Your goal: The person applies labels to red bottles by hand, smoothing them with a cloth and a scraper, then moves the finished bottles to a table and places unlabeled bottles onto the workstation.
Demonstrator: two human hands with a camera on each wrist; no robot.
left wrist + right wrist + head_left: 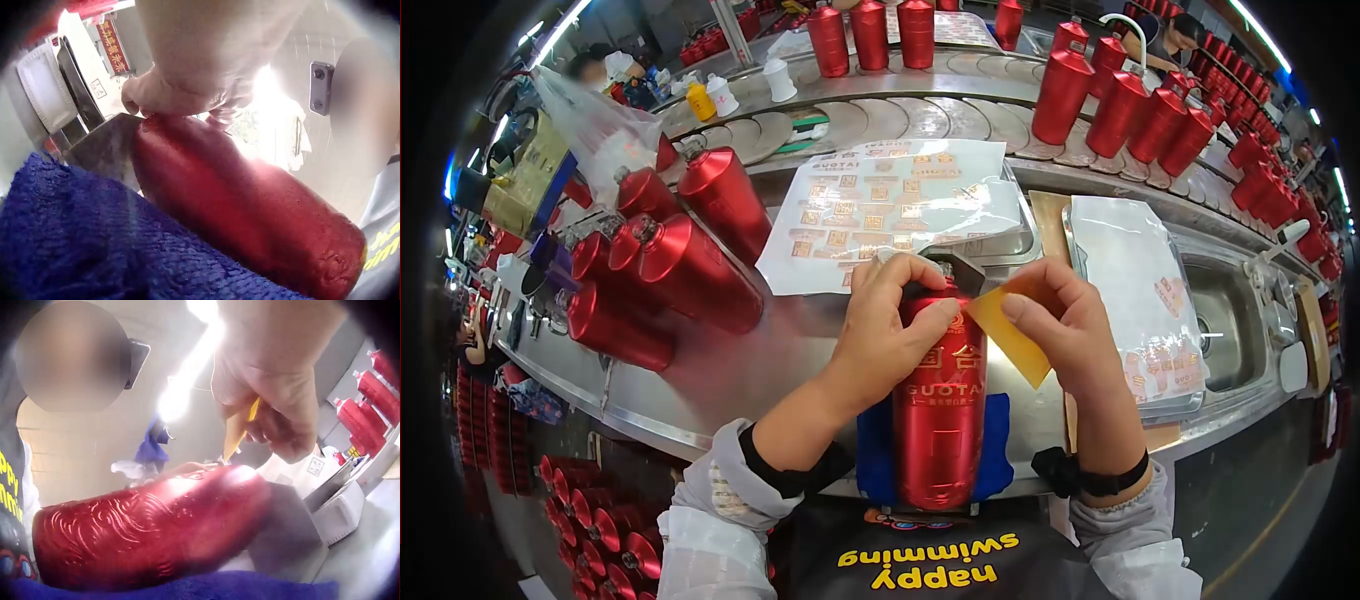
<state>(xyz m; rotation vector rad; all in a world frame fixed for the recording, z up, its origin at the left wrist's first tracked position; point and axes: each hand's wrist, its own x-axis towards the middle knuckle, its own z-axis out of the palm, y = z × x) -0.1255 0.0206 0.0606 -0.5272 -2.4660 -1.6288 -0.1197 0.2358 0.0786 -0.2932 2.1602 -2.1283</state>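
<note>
A glossy red bottle (940, 450) with gold lettering lies on a blue cloth (995, 440), its neck pointing away from me. My left hand (885, 325) grips it at the shoulder, thumb pressed on the front and fingers curled over near the neck. Between thumb and fingers my right hand (1065, 320) pinches a flat yellow scraper (1022, 350), whose edge is right beside the bottle's shoulder. The right wrist view shows the same scraper (236, 430) just above the bottle (156, 531). In the left wrist view the bottle (231, 200) rests along the cloth (94, 237).
A sheet of gold decals (875, 205) lies beyond the bottle. Several red bottles (700, 270) stand at left. On the right are a tray with a white sheet (1135, 270) and a sink (1230, 330). A conveyor (900, 118) carrying more bottles crosses the back.
</note>
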